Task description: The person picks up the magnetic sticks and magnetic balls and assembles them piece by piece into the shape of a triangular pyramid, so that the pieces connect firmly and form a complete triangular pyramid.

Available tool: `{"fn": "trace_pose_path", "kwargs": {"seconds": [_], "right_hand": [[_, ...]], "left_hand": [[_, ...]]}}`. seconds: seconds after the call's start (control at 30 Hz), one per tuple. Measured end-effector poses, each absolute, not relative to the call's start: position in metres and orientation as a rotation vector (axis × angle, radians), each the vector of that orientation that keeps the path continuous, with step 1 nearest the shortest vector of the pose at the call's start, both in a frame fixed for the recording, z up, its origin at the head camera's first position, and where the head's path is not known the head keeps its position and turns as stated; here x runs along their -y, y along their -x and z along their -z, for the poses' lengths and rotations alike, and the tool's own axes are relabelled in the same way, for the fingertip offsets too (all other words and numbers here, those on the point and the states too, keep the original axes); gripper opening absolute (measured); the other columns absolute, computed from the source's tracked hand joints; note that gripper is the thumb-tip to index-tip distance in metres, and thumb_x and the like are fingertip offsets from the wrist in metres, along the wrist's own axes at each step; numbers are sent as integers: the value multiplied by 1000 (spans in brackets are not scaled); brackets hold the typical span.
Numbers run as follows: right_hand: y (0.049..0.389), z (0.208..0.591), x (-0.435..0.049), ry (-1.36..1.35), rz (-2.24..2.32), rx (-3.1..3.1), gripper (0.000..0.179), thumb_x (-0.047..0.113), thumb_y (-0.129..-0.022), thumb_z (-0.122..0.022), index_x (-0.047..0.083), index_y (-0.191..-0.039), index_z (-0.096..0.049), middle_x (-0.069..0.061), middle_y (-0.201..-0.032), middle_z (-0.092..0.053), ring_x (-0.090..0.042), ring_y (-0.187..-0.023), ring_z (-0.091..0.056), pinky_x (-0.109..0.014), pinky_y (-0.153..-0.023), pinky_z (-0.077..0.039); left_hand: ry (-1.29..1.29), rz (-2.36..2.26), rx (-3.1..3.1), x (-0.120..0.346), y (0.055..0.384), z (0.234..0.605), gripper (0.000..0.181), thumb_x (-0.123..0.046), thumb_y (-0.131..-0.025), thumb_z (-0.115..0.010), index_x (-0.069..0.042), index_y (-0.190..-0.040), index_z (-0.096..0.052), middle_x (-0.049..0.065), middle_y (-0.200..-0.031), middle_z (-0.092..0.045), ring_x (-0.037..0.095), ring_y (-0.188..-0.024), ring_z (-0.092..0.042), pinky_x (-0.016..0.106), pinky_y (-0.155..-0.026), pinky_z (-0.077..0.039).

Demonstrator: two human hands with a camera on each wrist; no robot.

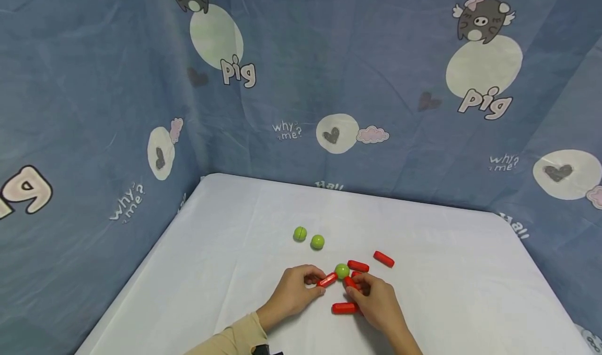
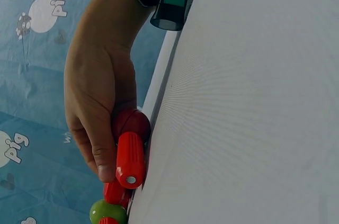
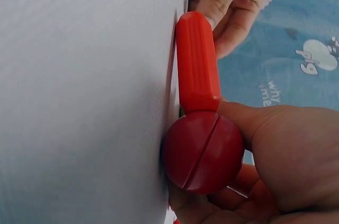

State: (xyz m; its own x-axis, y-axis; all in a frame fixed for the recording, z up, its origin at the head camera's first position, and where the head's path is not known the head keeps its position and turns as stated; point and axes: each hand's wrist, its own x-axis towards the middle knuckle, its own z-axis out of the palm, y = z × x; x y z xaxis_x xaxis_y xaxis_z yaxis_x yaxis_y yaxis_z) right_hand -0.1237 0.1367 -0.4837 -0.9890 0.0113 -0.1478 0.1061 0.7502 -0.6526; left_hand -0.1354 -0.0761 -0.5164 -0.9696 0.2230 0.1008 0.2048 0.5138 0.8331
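My left hand [image 1: 295,288] pinches a red stick [image 1: 327,279] between thumb and fingers. The stick's far end meets a green ball [image 1: 342,271]. My right hand [image 1: 378,301] holds another red stick [image 1: 350,283] at the ball's near side, its fingertips around it. Closer to me lies a loose red stick [image 1: 345,308], its right end by the right palm. In the right wrist view a dark red ball [image 3: 203,152] with a groove touches that stick's end [image 3: 197,62], in front of the right hand [image 3: 296,155]; the hand hides this ball in the head view.
Two more green balls [image 1: 300,233] [image 1: 317,242] lie farther back on the white table [image 1: 254,214]. Red sticks [image 1: 358,266] [image 1: 383,259] lie right of the joined ball, and another [image 1: 356,274] is partly hidden by the right hand. Blue printed cloth [image 1: 282,93] hangs around the table.
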Motion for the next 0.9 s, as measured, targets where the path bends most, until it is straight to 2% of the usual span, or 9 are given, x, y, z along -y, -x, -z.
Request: {"fn": "trace_pose_path", "kwargs": {"seconds": [0.9], "right_hand": [[131,487,-136,-81,1092,-2841,33,28,-90,-78,13,-119,-73,5,-94,-71,-11,-85,-61,-30,-79,-54]], "left_hand": [[-402,-1450,-2730,77,136,517,21,-11,-84,-83,-19,-101,-77,-10,-91,-71,1,-82,-59,20,-74,-50]]}}
